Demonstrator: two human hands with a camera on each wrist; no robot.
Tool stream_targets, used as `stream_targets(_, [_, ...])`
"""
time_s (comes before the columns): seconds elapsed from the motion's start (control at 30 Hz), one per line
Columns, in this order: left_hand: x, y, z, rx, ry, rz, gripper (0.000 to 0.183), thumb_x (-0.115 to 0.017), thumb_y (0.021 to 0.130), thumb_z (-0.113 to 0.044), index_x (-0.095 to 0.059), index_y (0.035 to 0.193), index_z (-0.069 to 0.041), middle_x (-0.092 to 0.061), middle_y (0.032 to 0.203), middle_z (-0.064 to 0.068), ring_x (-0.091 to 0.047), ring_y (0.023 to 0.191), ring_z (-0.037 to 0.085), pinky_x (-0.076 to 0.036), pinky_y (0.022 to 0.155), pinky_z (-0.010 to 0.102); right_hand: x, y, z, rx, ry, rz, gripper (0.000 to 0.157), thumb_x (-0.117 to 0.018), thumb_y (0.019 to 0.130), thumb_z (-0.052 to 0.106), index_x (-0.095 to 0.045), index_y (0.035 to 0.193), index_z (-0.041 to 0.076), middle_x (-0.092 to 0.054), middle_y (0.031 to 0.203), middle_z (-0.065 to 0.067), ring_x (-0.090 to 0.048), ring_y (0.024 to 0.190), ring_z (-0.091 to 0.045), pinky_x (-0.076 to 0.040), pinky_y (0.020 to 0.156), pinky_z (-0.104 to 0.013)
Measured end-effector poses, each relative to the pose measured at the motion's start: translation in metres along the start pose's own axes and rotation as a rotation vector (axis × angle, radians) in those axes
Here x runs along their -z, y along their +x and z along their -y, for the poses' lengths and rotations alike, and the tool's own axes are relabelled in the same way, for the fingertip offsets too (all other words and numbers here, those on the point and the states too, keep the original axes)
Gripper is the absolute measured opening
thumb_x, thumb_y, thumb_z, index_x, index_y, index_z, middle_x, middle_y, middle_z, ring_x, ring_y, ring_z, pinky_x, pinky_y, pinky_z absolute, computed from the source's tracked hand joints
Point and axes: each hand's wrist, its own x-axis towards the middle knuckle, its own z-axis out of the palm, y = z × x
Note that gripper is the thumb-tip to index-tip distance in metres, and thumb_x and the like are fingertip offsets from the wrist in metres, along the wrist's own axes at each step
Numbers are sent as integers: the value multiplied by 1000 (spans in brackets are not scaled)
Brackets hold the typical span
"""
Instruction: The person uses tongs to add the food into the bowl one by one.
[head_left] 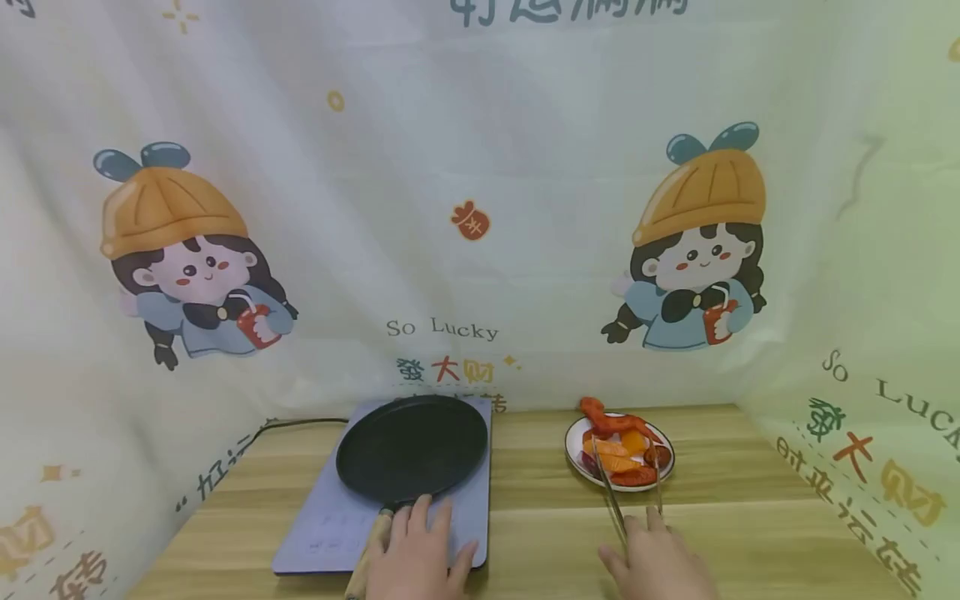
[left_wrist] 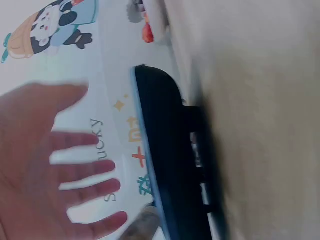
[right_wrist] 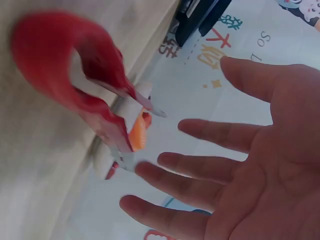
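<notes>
My left hand [head_left: 416,554] is over the near part of the flat induction cooker [head_left: 322,533], beside the wooden handle [head_left: 367,557] of a round black frying pan [head_left: 412,450]. Its fingers are spread and hold nothing in the left wrist view, where the cooker's dark side [left_wrist: 167,150] shows. Farther right, my right hand [head_left: 663,562] hovers by a pair of tongs [head_left: 613,507], fingers straight and apart. The right wrist view shows the tongs' red grip [right_wrist: 45,50] standing off from the palm. The tongs' tips reach over a dark-rimmed white plate [head_left: 571,454].
Orange pieces [head_left: 617,460] and red pieces [head_left: 633,477] of food fill the plate, with a long red one [head_left: 596,417] over its far rim. A black cord [head_left: 300,422] runs left from the cooker across the wooden table [head_left: 532,533]. A printed curtain [head_left: 480,150] hangs behind.
</notes>
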Motion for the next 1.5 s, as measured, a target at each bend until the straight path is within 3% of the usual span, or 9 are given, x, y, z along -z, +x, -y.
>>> stream_targets(0.17, [6, -2, 12, 164, -70, -99, 43, -66, 86, -41, -66, 114, -8, -58, 110, 13, -50, 103, 35, -45, 77, 59, 2, 2, 0, -8, -21, -5, 70, -64, 86, 52, -57, 125, -6, -47, 128, -40, -51, 105, -55, -46, 84, -65])
stream_targets(0.3, [8, -2, 23, 299, -72, -167, 41, -69, 83, -35, -64, 110, -5, -51, 107, 19, -45, 100, 38, -43, 71, 58, 0, 3, -1, -50, -44, -2, 75, -66, 83, 55, -55, 127, -5, -46, 128, -39, -49, 108, -54, -47, 82, -65])
stream_targets(0.4, [6, -2, 32, 358, -64, -184, 38, -70, 84, -32, -63, 108, -3, -49, 105, 23, -44, 99, 41, -43, 68, 60, -4, 7, -5, -72, -57, 14, 79, -67, 80, 57, -55, 126, -6, -48, 124, -40, -50, 106, -52, -49, 77, -64])
stream_targets(0.53, [7, 3, 41, 346, -77, -152, 35, -67, 88, -27, -62, 108, 0, -53, 100, 24, -48, 94, 42, -45, 65, 61, -8, 13, -15, -91, -62, 59, 88, -68, 77, 60, -50, 128, -10, -49, 116, -42, -55, 96, -51, -51, 72, -62])
stream_targets(0.77, [12, 14, 51, 326, -100, 4, 38, -62, 92, -31, -63, 110, 2, -57, 99, 24, -54, 95, 43, -48, 69, 63, -3, 21, -23, -47, -60, 106, 85, -68, 83, 49, -43, 132, -16, -61, 109, -34, -60, 95, -48, -52, 75, -60])
stream_targets(0.97, [7, 20, 54, 301, -96, 6, 32, -63, 92, -26, -65, 114, -2, -58, 100, 24, -57, 92, 43, -50, 68, 62, 1, 32, -24, -6, -53, 100, 82, -68, 86, 41, -39, 134, -18, -67, 103, -24, -64, 92, -39, -54, 72, -55])
stream_targets(1.23, [3, 24, 55, 293, -70, 126, 42, -60, 93, -32, -61, 127, -7, -66, 106, 22, -64, 85, 42, -52, 66, 58, -1, 32, -23, -9, 21, 71, 87, -69, 87, 28, -21, 139, -23, -61, 67, -9, -56, 55, -20, -50, 49, -37])
stream_targets(1.5, [-1, 22, 62, 274, -86, 78, 48, -62, 91, -32, -58, 131, -5, -70, 99, 18, -65, 81, 42, -52, 65, 57, -1, 29, -22, -4, 21, 21, 92, -69, 87, 30, -17, 140, -24, -51, 53, -2, -50, 45, -15, -42, 42, -30])
